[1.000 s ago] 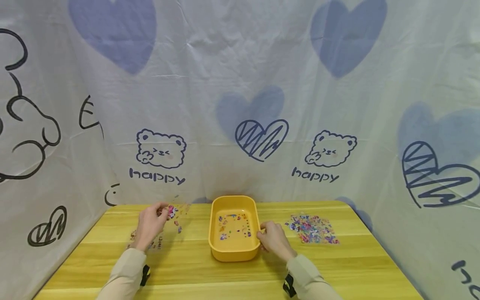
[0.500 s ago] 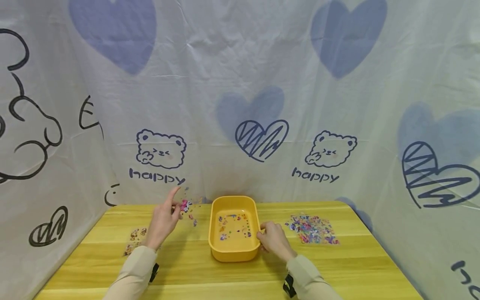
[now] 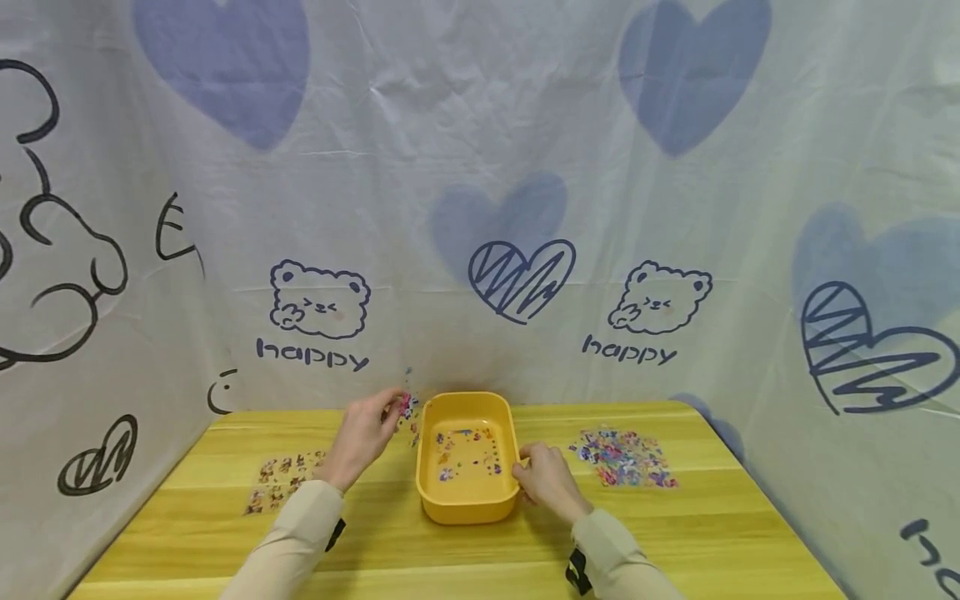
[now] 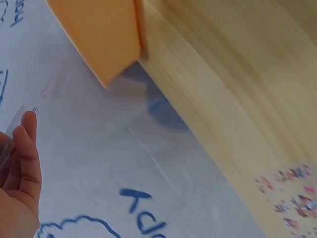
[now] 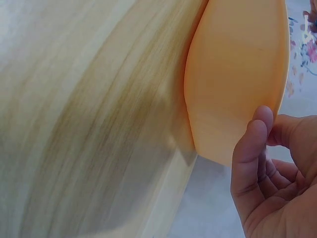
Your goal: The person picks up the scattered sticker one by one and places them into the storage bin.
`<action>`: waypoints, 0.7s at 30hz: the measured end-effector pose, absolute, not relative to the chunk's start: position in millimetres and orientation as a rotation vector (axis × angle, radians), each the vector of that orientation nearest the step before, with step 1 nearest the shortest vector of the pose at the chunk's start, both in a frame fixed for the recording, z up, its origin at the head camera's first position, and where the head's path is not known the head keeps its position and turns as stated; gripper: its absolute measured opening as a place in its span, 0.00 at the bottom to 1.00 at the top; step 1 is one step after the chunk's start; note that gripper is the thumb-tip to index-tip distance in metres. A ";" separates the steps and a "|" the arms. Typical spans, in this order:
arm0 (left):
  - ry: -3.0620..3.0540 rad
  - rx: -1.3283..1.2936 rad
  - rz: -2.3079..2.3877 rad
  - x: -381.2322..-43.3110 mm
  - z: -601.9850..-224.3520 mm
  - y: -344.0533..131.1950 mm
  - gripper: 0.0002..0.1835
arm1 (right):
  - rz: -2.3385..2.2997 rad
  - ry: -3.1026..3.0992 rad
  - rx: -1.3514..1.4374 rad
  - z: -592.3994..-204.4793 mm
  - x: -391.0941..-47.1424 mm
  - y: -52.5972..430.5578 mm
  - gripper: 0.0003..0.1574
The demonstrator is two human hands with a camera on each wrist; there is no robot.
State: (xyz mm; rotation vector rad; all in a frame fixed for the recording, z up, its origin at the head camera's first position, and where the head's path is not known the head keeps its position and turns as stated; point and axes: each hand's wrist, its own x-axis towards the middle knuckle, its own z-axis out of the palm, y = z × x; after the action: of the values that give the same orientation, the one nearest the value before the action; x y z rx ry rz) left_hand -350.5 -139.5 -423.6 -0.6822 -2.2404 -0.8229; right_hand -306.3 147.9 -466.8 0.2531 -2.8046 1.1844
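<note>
My left hand pinches a clear sticker sheet with small colourful prints, held up at the left rim of the yellow plastic bin. In the left wrist view, the fingers are curled and only a see-through edge of the sheet shows. The right hand grips the bin's right rim. Seen from the right wrist, thumb and fingers pinch the bin wall. Small coloured prints lie on the bin's floor, seemingly another clear sheet.
Left on the yellow wood-grain table lies a clear sticker sheet with brownish prints. A denser, multicoloured sticker sheet lies right of the bin. A white cloth printed with hearts and bears hangs behind and at both sides.
My left hand has moved right with the sticker sheet, from the table's left part to the bin's left rim, uncovering the brownish sheet. The right hand and the bin have stayed put.
</note>
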 end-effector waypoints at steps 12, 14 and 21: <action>-2.221 -0.803 -0.770 -350.8 -424.2 -98.0 0.09 | 1.175 -2.801 0.244 -468.0 -306.3 146.7 0.16; -2.235 -0.822 -0.758 -350.7 -426.4 -91.8 0.09 | 1.176 -2.803 0.246 -468.1 -305.6 146.9 0.16; -2.421 -0.850 -0.752 -349.8 -432.1 -71.4 0.04 | 1.188 -2.787 0.274 -467.8 -304.8 147.1 0.15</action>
State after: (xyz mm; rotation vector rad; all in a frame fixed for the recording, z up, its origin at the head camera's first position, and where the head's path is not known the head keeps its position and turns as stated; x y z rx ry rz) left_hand -349.8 -71.4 -432.1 -0.8505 -2.4208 -0.7525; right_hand -304.8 147.1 -467.8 0.2737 -2.7870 1.1876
